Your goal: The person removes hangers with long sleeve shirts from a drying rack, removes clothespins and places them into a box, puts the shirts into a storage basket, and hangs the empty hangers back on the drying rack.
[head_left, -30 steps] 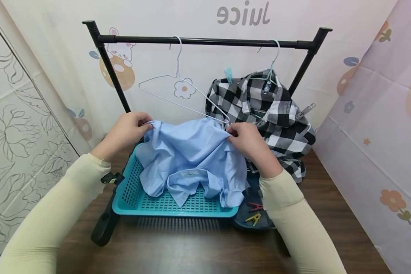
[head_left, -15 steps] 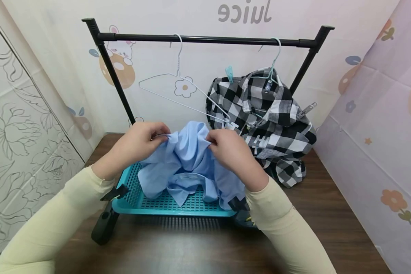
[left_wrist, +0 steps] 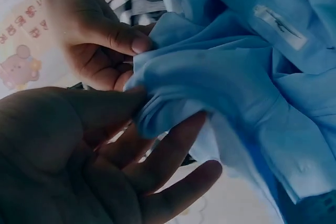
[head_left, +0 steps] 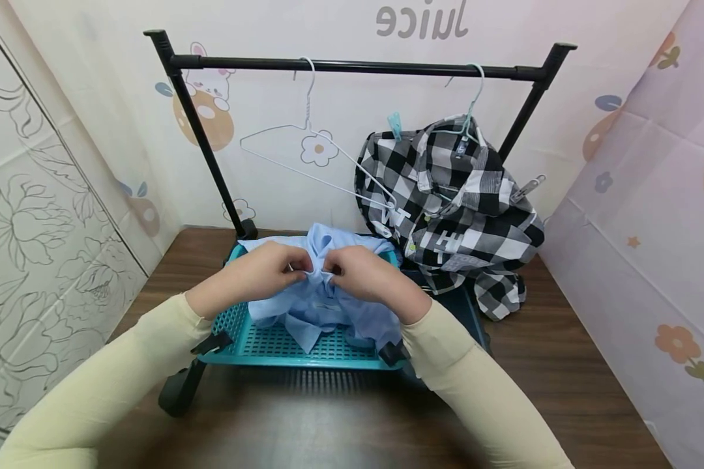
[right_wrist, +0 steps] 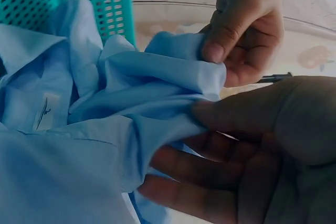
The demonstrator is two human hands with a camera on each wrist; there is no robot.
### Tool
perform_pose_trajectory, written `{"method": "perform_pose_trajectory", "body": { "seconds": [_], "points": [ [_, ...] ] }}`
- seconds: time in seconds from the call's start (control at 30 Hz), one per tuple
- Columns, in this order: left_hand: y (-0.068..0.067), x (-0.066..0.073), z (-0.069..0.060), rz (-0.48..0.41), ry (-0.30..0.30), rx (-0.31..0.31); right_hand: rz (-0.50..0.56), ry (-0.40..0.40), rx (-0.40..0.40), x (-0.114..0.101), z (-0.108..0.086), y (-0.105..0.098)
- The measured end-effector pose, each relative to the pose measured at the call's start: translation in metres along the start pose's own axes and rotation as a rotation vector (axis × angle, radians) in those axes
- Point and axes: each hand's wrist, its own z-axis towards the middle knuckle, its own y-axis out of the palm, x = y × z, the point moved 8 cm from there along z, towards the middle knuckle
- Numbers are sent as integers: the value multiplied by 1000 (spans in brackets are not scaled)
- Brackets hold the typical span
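Note:
A light blue collared shirt (head_left: pixel 322 306) lies bunched in and over a turquoise plastic basket (head_left: pixel 299 360), its collar toward me. My left hand (head_left: pixel 270 267) pinches the gathered cloth between thumb and fingers. Close beside it, my right hand (head_left: pixel 360 270) pinches the same cloth from the other side. Folds stack between the left fingers (left_wrist: pixel 178 145) in the left wrist view. A white label (right_wrist: pixel 48 111) shows inside the shirt's neck in the right wrist view. Behind the shirt an empty white wire hanger (head_left: pixel 308 127) hangs from a black rail (head_left: pixel 381 67).
A black-and-white checked shirt (head_left: pixel 446 189) hangs at the right on a pale green hanger (head_left: pixel 468 120), with a blue clothespin (head_left: pixel 395 124) and a clear one (head_left: pixel 528 187) on it. A dark tray (head_left: pixel 466 306) sits right of the basket on the brown table (head_left: pixel 563 365).
Both hands have come together from wide apart and moved lower, gathering the blue shirt's cloth between them. The checked shirt and the hangers stay in place.

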Motion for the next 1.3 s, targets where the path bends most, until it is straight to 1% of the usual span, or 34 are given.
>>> {"method": "perform_pose_trajectory", "body": {
  "seconds": [0.13, 0.2, 0.3, 0.43, 0.57, 0.73, 0.83, 0.9, 1.0, 1.07, 1.1, 1.17, 1.2, 1.3],
  "points": [
    [20, -10, 7, -12, 7, -135, -3, -3, -112, 5, 8, 16],
    [29, -14, 10, -8, 17, -196, -11, -22, -177, 6, 11, 24],
    [41, -19, 13, 2, 24, -278, -44, -56, -274, 7, 13, 36],
    [54, -23, 16, 29, 28, -371, -76, -60, -374, 10, 13, 47],
    [63, -26, 19, 47, 22, -434, -88, -47, -432, 15, 16, 55],
    [73, -31, 22, 49, -17, -502, -94, -32, -488, 21, 22, 65],
    [78, -36, 24, 47, -45, -537, -65, -15, -521, 28, 26, 71],
    [81, -38, 26, 51, -50, -554, -35, -10, -540, 34, 27, 72],
    [81, -39, 28, 43, -40, -560, 7, -39, -537, 42, 28, 69],
    [76, -39, 30, 32, -31, -543, 30, -66, -503, 46, 27, 60],
    [73, -39, 32, 32, -23, -522, 38, -76, -476, 48, 27, 55],
    [62, -40, 36, 37, -8, -462, 53, -90, -413, 52, 26, 43],
    [56, -40, 39, 37, -4, -422, 56, -90, -376, 54, 26, 37],
    [35, -44, 48, 55, -7, -271, 38, -75, -238, 62, 27, 19]
  ]
}}
